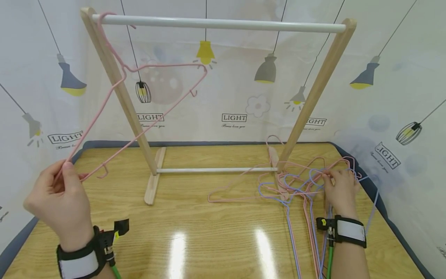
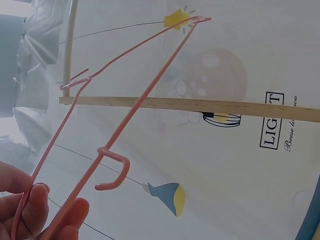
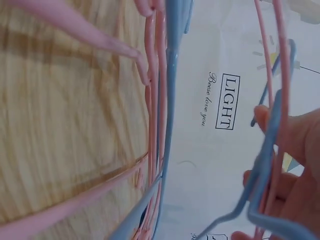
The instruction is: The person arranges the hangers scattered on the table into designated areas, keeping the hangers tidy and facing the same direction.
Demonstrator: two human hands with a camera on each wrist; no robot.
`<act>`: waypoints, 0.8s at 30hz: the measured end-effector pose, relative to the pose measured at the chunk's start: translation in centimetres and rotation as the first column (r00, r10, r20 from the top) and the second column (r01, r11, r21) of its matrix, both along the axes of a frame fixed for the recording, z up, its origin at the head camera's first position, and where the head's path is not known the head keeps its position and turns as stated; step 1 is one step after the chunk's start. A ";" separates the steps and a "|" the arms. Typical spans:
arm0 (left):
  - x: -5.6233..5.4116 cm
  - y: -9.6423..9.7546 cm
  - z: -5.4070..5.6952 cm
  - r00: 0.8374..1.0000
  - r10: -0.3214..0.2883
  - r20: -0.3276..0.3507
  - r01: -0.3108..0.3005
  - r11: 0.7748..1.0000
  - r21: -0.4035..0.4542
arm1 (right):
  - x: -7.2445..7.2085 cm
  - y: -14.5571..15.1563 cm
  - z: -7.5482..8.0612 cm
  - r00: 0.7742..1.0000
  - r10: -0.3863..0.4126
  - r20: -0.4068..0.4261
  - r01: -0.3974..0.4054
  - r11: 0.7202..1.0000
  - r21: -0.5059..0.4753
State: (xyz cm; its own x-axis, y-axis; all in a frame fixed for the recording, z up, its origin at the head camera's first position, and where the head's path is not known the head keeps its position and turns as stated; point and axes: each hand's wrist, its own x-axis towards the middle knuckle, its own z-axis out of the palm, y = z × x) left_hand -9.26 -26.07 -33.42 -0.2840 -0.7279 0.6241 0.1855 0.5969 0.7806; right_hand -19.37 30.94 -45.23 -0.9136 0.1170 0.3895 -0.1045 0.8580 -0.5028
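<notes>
A pink clothes hanger (image 1: pixel 136 137) hangs tilted with its hook over the left end of a white rod (image 1: pixel 223 24). My left hand (image 1: pixel 64 197) grips this hanger's lower left corner between thumb and fingers. In the left wrist view, a small side hook (image 2: pixel 122 172) stands out from the hanger's bottom bar. On the right, my right hand (image 1: pixel 341 192) is at a tangled heap of pink and blue hangers (image 1: pixel 289 186), its fingers bent around some wires. Seen from the right wrist, blue and pink hangers (image 3: pixel 272 145) cross in front of that hand and partly hide its fingers.
The rack has a wooden left post (image 1: pixel 120 89), a wooden right post (image 1: pixel 313 97) and a lower white bar (image 1: pixel 216 170) above the wooden table (image 1: pixel 209 224). The heap overlaps the right foot. Behind is a lamp-patterned sheet (image 1: pixel 230 89).
</notes>
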 end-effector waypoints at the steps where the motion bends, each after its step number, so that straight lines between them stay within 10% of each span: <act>1: 0.0 0.0 0.0 1.000 -0.001 -0.002 0.001 1.000 0.000 | 0.0 0.0 0.0 1.000 -0.003 0.008 0.003 1.000 0.002; 18: 0.0 0.1 0.1 1.000 -0.011 -0.002 0.011 1.000 0.016 | -0.5 0.7 -0.6 0.923 -0.051 0.383 -0.021 0.983 0.181; 24: 0.1 0.0 0.1 1.000 -0.019 0.003 0.019 1.000 0.022 | -0.3 0.7 -0.9 0.922 -0.013 0.388 -0.043 0.990 0.136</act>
State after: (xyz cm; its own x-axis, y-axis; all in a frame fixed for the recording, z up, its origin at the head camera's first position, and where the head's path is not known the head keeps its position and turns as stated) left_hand -9.21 -26.03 -33.33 -0.2999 -0.7359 0.6070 0.1941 0.5759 0.7941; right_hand -19.70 31.65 -46.15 -0.9972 0.0729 0.0168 0.0609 0.9219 -0.3827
